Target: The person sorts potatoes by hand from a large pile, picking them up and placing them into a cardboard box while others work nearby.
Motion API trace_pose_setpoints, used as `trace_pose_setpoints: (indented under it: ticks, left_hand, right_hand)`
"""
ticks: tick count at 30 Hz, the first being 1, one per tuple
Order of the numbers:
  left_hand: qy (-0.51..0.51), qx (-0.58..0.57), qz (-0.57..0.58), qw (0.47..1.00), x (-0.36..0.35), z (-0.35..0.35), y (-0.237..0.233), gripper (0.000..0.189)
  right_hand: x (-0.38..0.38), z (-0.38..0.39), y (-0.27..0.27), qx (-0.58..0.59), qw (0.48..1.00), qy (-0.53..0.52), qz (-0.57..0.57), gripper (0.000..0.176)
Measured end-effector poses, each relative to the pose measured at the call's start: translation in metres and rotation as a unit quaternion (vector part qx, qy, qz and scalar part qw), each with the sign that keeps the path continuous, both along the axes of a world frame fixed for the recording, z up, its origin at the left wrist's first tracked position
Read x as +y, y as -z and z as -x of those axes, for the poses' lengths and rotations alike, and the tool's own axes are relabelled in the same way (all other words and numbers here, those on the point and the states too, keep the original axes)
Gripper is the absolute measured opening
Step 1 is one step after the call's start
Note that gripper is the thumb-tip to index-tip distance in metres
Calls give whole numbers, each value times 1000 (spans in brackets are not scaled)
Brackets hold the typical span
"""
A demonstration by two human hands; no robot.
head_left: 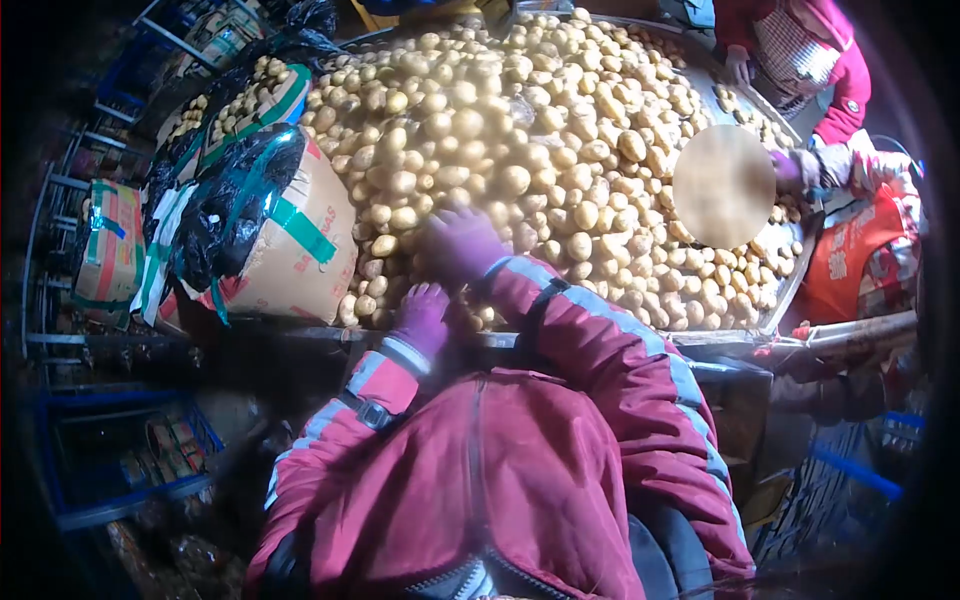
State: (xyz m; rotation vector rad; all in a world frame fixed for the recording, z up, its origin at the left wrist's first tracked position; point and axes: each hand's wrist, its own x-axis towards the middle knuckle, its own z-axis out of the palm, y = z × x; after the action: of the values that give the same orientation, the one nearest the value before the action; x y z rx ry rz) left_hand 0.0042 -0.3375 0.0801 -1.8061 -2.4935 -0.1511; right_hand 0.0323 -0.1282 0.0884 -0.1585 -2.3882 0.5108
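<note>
A broad heap of potatoes (580,165) covers the table in front of me. My right hand (462,243), in a purple glove, reaches over the near part of the heap. Its fingers are stretched forward, somewhat blurred by motion. Lower and closer to my body, my left hand (422,320), gloved too, is beside the near edge of the pile. Its fingers are curled together, and what they hold, if anything, is hidden from view.
A cardboard box (300,240) with black plastic stands to the left, and an open box of potatoes (262,100) behind it. The table's front edge (620,338) runs before me. Other people (845,80) are at the right, one with a red bag or apron (850,250) nearby.
</note>
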Motion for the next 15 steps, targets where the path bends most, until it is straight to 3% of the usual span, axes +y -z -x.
trace_pose_setpoints:
  ticks: [1, 4, 6, 7, 8, 10, 11, 13, 14, 15]
  left_hand:
    - [21, -1, -17, 1000, 5, -6, -15, 33]
    - [-91, -117, 129, 981, 25, -15, -42, 38]
    - [-91, -203, 12, 975, 26, -13, -38, 44]
    - [-91, -247, -47, 964, 30, -15, -42, 48]
    - [-63, -295, -85, 950, 38, -11, -47, 52]
    - [-45, -414, -130, 900, 59, 2, -60, 50]
    - [-69, -484, -173, 855, 74, 8, -55, 49]
    - [-20, -389, -161, 907, 111, 36, -48, 49]
    - [-2, -349, -167, 922, 134, 43, -55, 49]
    - [6, -342, -165, 925, 156, 48, -61, 49]
  right_hand:
    - [1, -1, -1, 62, 998, 1, 8, 41]
    - [11, -19, -24, -223, 969, -43, 101, 63]
    - [26, -42, -6, -154, 934, -44, 319, 62]
    - [34, -58, -5, -116, 899, -42, 420, 61]
    - [42, -76, -5, -59, 832, -27, 550, 61]
    - [73, -111, 2, -16, 726, 4, 687, 56]
    - [87, -132, 10, -36, 748, -46, 661, 45]
    - [102, -171, 5, 32, 459, -23, 887, 37]
    - [105, -184, 15, 95, 522, -27, 847, 43]
    - [109, -194, 29, 127, 483, -33, 866, 45]
